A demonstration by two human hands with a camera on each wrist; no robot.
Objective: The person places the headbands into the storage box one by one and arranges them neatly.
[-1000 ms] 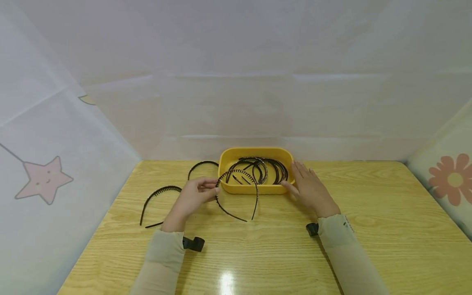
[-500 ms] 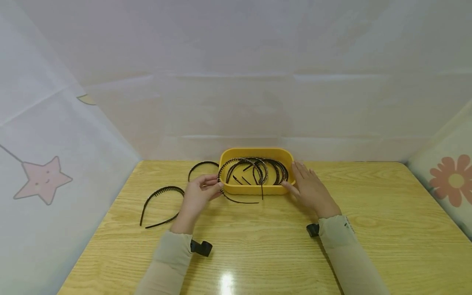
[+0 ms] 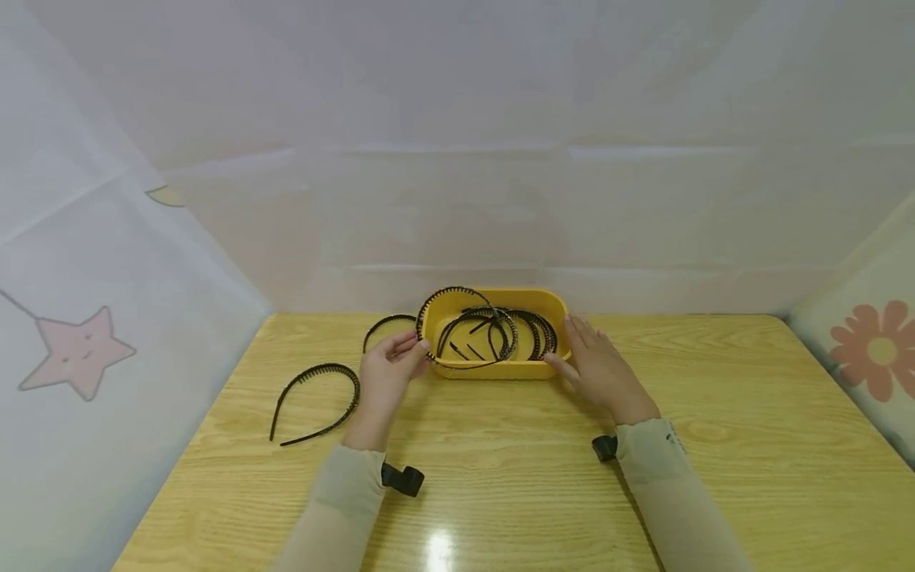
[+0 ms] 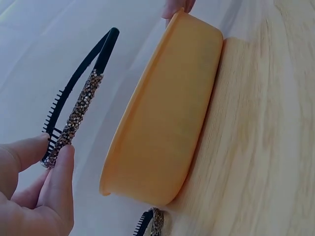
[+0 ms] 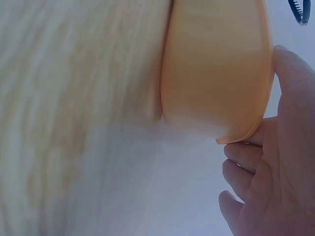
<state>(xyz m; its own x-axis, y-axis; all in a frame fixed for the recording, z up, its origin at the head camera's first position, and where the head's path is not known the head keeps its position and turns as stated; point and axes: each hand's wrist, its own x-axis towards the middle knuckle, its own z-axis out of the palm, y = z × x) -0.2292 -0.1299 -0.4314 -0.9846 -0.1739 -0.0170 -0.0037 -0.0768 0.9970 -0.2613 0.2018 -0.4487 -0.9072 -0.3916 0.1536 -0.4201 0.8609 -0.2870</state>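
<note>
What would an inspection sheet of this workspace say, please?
Surface: wood-grain table, glare near the front.
Job's things: held headband, sparkly outside, toothed inside; yellow box with more headbands in it; two loose headbands on the table, left of the box.
Clutter: nothing seen.
Hands: left hand pinches the held headband; right hand touches the box's right end.
Cables: nothing seen.
Surroundings: pale sheets, star print left, flower print right.

Soft light — glare (small) on tabletop (image 3: 515, 492).
</note>
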